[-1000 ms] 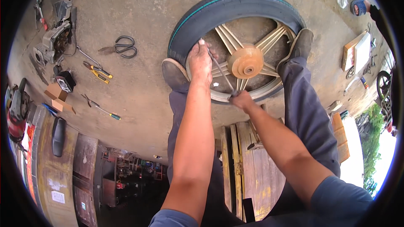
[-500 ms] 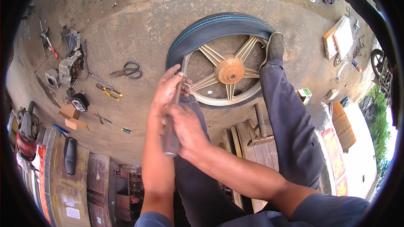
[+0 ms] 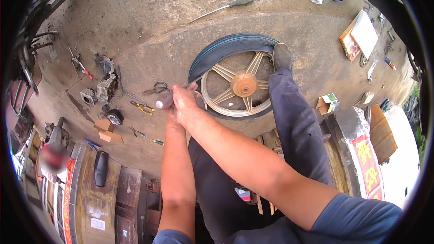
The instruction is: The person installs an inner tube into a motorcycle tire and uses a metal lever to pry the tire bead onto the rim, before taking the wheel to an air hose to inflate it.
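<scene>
Your right grip (image 3: 183, 101) is closed around the handle of a hand tool (image 3: 164, 101), whose pale, rounded butt pokes out on the left, toward the floor's left side. Your left hand (image 3: 193, 89) sits mostly behind the right one; its fingers show on the wheel side, but you cannot tell from here how tightly they are bent or whether they bear on the tool.

The wheel rim (image 3: 245, 111) and its tyre (image 3: 235, 44) lie flat on the floor (image 3: 149, 58), just to the right of both hands, well in from the floor's near edge along the wooden chests. The relation that counts is between the tool's long axis and the wheel's left side: the handle slants from its butt on the left up toward the place where tyre and rim meet. Your left fingers look nearer to that place than your right grip, though the overlap and blur hide whether the shaft touches the rim.

Across the wheel, your right shoe (image 3: 282, 58) rests against the tyre's right side. Past the tyre, toward the floor's far edge, a green-handled screwdriver (image 3: 242, 2) lies with its shaft pointing left and back toward you, well apart from both hands.
</scene>
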Demonstrator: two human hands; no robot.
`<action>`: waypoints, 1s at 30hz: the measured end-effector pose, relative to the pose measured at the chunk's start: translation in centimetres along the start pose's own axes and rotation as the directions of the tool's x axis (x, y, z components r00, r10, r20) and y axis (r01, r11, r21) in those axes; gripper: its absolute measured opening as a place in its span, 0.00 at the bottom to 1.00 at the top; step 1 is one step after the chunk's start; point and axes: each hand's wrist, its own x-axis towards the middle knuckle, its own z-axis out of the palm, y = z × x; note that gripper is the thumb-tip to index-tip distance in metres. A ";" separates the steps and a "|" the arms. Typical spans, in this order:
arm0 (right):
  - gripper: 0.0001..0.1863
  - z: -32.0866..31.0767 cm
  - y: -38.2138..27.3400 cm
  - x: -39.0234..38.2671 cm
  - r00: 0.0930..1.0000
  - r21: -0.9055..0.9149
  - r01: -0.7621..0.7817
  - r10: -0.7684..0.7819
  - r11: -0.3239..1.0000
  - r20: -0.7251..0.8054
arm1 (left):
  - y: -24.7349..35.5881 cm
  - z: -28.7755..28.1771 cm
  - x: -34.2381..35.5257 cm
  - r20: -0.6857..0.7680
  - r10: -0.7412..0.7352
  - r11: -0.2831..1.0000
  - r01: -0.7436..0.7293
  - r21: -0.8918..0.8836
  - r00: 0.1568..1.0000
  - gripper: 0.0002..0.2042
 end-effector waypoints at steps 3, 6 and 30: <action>0.23 -6.9 -0.6 2.7 0.803 0.634 -0.595 0.346 0.494 0.484 | -0.9 3.3 0.8 -0.292 0.012 0.873 0.132 0.469 0.956 0.26; 0.09 -16.9 -1.3 4.2 0.518 0.481 -0.850 0.170 0.216 0.838 | -3.8 7.4 3.0 -0.436 0.037 0.716 0.281 0.639 0.899 0.18; 0.19 -27.3 25.0 13.7 0.846 -0.764 -0.215 0.507 0.608 0.165 | -13.2 -6.3 18.8 -0.547 0.345 0.700 0.179 0.691 0.762 0.15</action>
